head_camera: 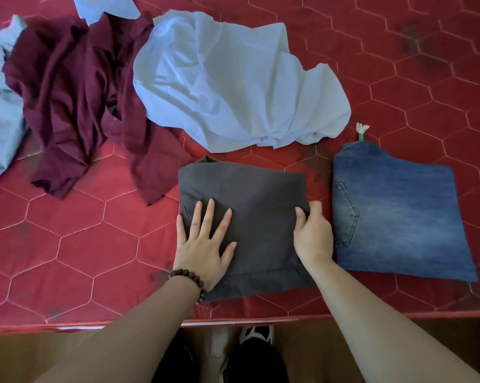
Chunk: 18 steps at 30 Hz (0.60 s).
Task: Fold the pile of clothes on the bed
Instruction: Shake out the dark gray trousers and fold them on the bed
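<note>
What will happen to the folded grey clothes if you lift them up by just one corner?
The folded grey garment would probably flop open, since it is soft cloth in loose layers, held flat only by the left hand while the right hand grips its edge. It looks thick, so likely heavier than the crumpled light blue sheet. It should not slide easily on the quilted bed.

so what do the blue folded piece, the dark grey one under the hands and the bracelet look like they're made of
Blue folded piece: denim, going by the faded blue wash, stitched seams and patch pocket.
Dark grey folded piece: a matte woven cloth, perhaps cotton twill; smooth, with a stitched hem. The exact fibre can't be told.
Bracelet on the left wrist: round dark brown beads with a dull sheen, probably wood.
</note>
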### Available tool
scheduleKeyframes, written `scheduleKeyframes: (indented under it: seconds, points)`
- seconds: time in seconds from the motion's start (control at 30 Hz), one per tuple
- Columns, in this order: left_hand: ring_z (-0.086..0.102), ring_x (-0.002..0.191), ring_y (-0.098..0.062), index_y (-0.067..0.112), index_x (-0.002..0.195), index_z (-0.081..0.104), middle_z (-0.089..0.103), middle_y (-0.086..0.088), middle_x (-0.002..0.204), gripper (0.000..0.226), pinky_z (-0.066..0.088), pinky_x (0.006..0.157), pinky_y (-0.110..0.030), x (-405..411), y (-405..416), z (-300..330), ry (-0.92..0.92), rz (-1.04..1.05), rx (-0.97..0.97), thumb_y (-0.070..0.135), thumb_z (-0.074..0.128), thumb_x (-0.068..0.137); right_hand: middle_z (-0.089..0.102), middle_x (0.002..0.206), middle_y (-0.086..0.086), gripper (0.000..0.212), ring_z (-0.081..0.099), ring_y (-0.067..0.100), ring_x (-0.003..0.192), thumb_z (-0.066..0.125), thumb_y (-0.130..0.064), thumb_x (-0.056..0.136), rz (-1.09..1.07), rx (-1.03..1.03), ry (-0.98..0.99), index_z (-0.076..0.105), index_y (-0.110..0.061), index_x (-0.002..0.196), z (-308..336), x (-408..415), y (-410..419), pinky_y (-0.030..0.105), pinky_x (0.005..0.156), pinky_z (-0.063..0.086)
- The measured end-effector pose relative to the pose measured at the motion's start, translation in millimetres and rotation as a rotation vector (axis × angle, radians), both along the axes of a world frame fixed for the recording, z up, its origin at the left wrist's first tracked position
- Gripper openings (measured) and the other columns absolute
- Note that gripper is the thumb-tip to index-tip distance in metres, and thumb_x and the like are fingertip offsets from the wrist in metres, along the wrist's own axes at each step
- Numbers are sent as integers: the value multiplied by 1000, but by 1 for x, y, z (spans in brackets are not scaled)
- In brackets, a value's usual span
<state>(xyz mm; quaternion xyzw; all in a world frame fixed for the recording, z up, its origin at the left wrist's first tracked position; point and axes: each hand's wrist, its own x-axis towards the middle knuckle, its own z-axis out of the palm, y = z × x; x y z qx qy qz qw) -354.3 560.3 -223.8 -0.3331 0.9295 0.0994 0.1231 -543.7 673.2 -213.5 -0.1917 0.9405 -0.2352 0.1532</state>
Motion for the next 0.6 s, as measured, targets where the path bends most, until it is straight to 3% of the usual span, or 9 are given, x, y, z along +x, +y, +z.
scheduleKeyframes:
  seconds: [0.07, 0.17, 0.27, 0.33, 0.5, 0.6]
  points:
    - [7, 147, -29, 31, 150, 19, 13, -8, 159, 63, 7, 113, -63, 0, 0, 0, 8, -8, -24, 57, 23, 93, 52, 125, 18, 38, 56, 37, 108, 54, -28, 94, 24, 76, 163, 48, -8, 127, 3, 4, 2, 46, 84, 47]
    - [9, 146, -32, 24, 148, 29, 19, -15, 157, 64, 8, 113, -63, -9, 0, 3, 71, -22, -54, 53, 31, 92, 36, 150, 12, 47, 31, 29, 140, 48, -29, 95, 313, 85, 419, 43, -15, 139, 12, 13, -9, 50, 112, 25]
    - [5, 147, -31, 19, 150, 26, 15, -17, 157, 67, 7, 114, -59, -30, -13, 0, 121, -43, -67, 52, 31, 91, 22, 158, 5, 52, 13, 26, 147, 38, -38, 97, 692, 177, 420, 34, -22, 146, 1, 22, -33, 58, 116, 11]
    - [2, 147, -31, 22, 151, 20, 11, -15, 158, 67, 4, 115, -58, -45, -29, -8, 112, -30, -78, 53, 26, 92, 17, 160, 3, 53, 9, 26, 148, 31, -42, 98, 777, 262, 387, 29, -26, 149, -15, 22, -45, 60, 115, 10]
    - [-2, 146, -32, 33, 152, 8, 6, -12, 160, 66, -2, 115, -58, -61, -51, -27, 82, 3, -106, 59, 17, 92, 18, 159, -2, 50, 9, 23, 148, 29, -45, 100, 693, 245, 387, 25, -35, 149, -38, 15, -48, 55, 117, 6]
    - [-2, 146, -34, 31, 152, 7, 6, -14, 159, 68, 1, 115, -59, -58, -44, -25, 100, 31, -98, 60, 17, 92, 9, 161, 1, 53, 3, 25, 148, 26, -46, 99, 362, 264, 320, 17, -37, 151, -37, 16, -49, 58, 116, 6]
